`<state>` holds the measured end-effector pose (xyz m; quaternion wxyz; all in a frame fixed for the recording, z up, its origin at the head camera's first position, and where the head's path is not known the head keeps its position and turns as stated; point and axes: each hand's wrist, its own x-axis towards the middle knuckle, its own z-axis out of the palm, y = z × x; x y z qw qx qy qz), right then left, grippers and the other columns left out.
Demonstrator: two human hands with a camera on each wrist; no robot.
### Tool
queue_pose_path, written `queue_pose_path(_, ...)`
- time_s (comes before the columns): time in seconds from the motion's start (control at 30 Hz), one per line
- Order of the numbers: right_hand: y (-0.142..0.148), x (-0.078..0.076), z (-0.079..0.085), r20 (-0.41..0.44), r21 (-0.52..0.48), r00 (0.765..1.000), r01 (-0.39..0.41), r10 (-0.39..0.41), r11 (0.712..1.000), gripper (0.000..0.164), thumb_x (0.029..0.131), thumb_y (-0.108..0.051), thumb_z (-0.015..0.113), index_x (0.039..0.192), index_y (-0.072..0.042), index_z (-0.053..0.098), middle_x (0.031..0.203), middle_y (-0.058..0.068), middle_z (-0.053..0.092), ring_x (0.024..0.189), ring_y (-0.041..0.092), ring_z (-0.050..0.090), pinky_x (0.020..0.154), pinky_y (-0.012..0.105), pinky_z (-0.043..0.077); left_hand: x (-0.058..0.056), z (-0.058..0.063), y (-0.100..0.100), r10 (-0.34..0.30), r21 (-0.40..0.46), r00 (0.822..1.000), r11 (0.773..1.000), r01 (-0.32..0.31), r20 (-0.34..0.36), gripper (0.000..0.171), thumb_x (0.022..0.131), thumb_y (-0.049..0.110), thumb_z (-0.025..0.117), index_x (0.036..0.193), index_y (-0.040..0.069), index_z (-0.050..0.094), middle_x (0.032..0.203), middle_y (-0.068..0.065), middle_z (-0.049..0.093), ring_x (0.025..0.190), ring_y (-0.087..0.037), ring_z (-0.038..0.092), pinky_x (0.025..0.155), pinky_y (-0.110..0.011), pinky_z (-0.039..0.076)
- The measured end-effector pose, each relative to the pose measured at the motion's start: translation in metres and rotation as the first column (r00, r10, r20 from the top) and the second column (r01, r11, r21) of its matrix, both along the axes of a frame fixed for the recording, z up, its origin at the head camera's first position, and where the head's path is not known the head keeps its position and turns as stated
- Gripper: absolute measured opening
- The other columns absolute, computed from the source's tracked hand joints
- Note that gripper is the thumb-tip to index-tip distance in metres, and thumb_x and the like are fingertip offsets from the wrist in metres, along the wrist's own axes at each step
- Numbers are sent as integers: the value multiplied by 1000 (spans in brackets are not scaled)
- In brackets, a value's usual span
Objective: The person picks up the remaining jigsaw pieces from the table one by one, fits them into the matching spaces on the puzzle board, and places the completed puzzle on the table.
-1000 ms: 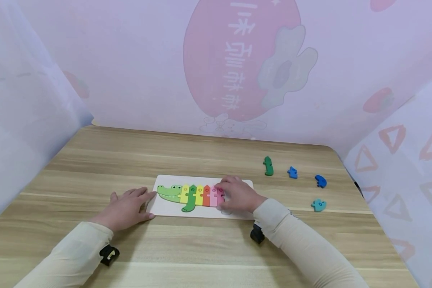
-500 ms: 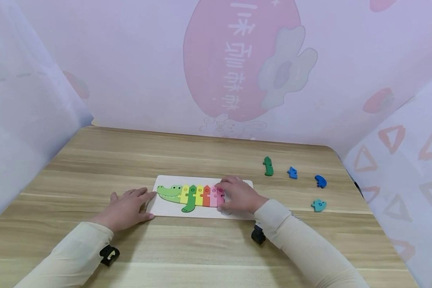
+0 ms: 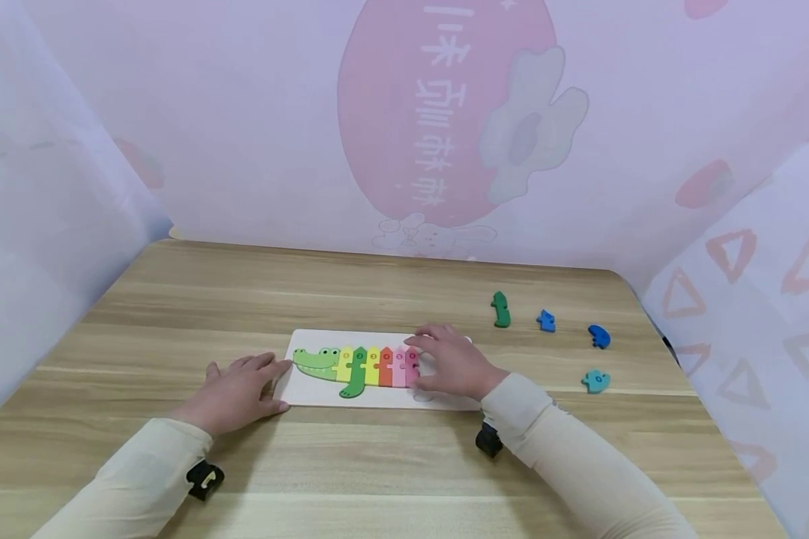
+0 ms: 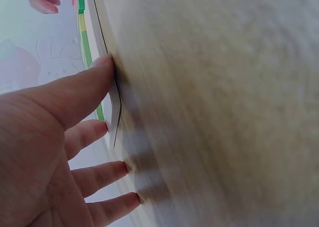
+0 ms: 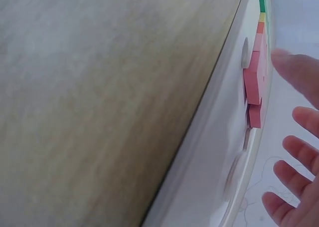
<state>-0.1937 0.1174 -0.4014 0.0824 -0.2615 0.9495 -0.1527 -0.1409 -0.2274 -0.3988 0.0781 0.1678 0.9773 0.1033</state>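
Observation:
A white puzzle board (image 3: 313,393) lies on the table with a colourful crocodile in it: a green head (image 3: 317,362) at the left, then numbered body pieces. The dark pink piece (image 3: 412,368) is the rightmost one in place; the right wrist view shows it (image 5: 253,80) standing a little proud of the board. Over the board's right end, my right hand (image 3: 457,364) hovers with fingers spread and apart from the pink pieces. My left hand (image 3: 234,394) rests at the board's left end, thumb (image 4: 94,82) and forefinger against its edge, other fingertips on the table.
Loose puzzle pieces lie to the right: a green leg piece (image 3: 502,310), a small blue piece (image 3: 546,321), a dark blue curved piece (image 3: 599,337) and a turquoise piece (image 3: 596,382). A printed curtain (image 3: 256,150) hangs behind the wooden table (image 3: 350,479).
My right hand has let go of the dark pink piece and drawn slightly right, its fingers opening. The left hand stays at the board's edge. The head view has shifted slightly.

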Motion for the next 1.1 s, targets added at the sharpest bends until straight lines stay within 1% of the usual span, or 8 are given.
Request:
queue_pose_path(0.13,1,1,1,-42,-3,999,-14,14,1000,68,78,-40,80,138,-21,54,142,3,46,132,23,40,108,44,37,0,1,0,0,1,1000,1000,0,-2,68,83,44,71,139,9,52,140,-29,44,123,-55,42,86,-86,18)
queue_pose_path(0.3,5,3,5,-69,-11,997,-19,18,1000,68,79,-37,79,139,-20,52,146,4,44,135,23,38,109,42,37,1,1,0,-3,-4,1000,1000,3,-6,69,83,45,71,139,9,52,140,-29,45,123,-55,42,86,-86,19)
queue_pose_path(0.43,7,4,6,-87,-10,996,-12,11,1000,68,81,-38,77,141,-20,50,149,3,41,137,22,35,110,40,36,0,1,-1,-7,-7,1000,1000,7,-13,69,83,45,71,138,9,52,139,-29,45,122,-55,42,86,-86,19)
queue_pose_path(0.63,11,7,9,-139,-19,990,-19,16,1000,69,82,-39,76,142,-18,49,151,5,38,139,24,32,112,42,32,-1,1,-1,-13,-9,1000,1000,13,-28,68,82,44,72,138,9,53,138,-30,46,121,-55,43,85,-86,21)
queue_pose_path(0.87,15,9,12,-228,8,973,-46,46,999,69,83,-43,74,141,-16,48,151,6,37,140,26,30,114,43,28,-1,0,-2,-16,-10,999,1000,15,-35,68,82,44,72,137,9,53,137,-29,47,121,-55,44,84,-85,23)
queue_pose_path(1.1,19,11,14,-310,44,949,-48,59,998,72,82,-48,72,140,-13,48,151,9,37,139,29,32,113,48,30,-2,0,-2,-16,-11,999,1000,16,-34,68,82,44,72,137,9,53,137,-30,47,121,-56,44,84,-86,22)
